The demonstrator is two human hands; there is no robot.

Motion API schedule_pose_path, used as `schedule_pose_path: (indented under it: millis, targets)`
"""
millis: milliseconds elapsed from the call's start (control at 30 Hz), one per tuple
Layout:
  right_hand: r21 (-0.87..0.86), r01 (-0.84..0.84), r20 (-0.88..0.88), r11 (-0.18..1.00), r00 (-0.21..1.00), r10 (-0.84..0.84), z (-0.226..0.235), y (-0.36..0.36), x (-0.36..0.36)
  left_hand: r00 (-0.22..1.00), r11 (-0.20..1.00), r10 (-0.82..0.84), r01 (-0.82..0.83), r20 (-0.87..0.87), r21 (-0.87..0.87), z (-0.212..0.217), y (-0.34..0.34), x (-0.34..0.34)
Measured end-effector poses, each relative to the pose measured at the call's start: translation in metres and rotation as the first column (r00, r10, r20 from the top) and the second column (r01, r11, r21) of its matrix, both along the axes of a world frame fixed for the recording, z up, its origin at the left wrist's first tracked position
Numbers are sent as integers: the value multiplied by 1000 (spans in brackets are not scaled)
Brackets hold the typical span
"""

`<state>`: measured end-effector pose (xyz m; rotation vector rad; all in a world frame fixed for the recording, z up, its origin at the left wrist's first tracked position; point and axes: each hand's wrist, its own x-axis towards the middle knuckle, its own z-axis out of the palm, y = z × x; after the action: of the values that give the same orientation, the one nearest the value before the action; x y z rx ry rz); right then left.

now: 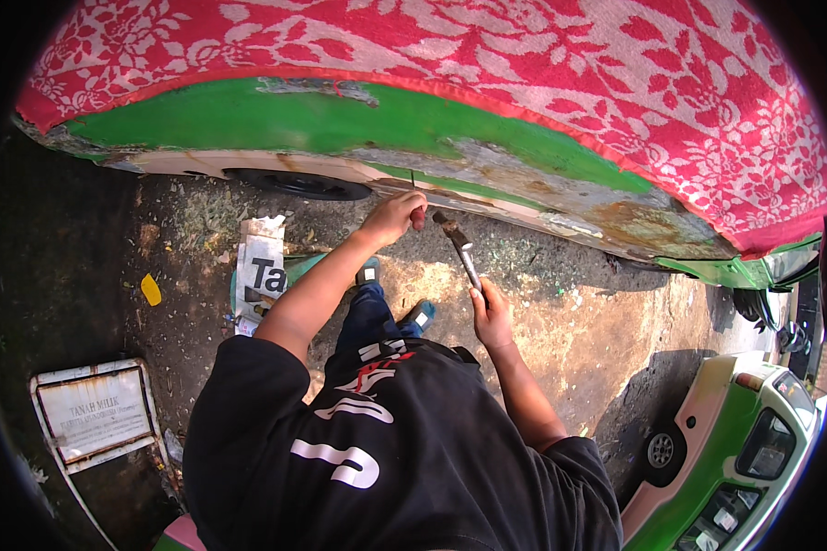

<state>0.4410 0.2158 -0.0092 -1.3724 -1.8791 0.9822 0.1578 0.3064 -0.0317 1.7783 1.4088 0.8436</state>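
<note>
My left hand (391, 219) is closed around the reddish handle of a screwdriver (419, 219). Its thin dark shaft points away from me, at the lower edge of a green van's side panel (248, 118). Closed on the handle of a hammer (466, 257) is my right hand (493, 319). The hammer head is just right of the screwdriver handle, with a small gap between them. Grey and rusty bare patches (515, 165) mark the panel. Whether the screwdriver tip touches the metal, I cannot tell.
A red and pink floral cloth (450, 55) drapes over the vehicle, above a dark wheel (299, 184). Printed sheeting (259, 262) and a yellow scrap (151, 289) lie on the littered ground. A framed sign (96, 413) stands at left; another green-and-white vehicle (726, 459) is at lower right.
</note>
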Motion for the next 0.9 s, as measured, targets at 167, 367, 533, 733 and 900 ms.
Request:
schedule_pose_path:
  millis: [167, 367, 533, 733, 900]
  targets:
    - [42, -13, 26, 999, 1000, 12, -1, -2, 5, 996, 995, 16, -7, -87, 100, 2, 9, 2]
    - [161, -63, 181, 985, 983, 34, -2, 10, -13, 974, 988, 2, 34, -227, 152, -1, 15, -1]
    - [66, -29, 99, 997, 995, 23, -16, 7, -8, 978, 976, 137, -107, -154, 191, -26, -2, -3]
    - [-18, 59, -7, 998, 998, -59, -7, 2, -5, 999, 996, 35, -32, -37, 88, -5, -6, -5]
    - [-20, 86, -17, 996, 996, -86, -25, -3, 0, 998, 995, -21, 28, -66, 94, 8, -7, 1]
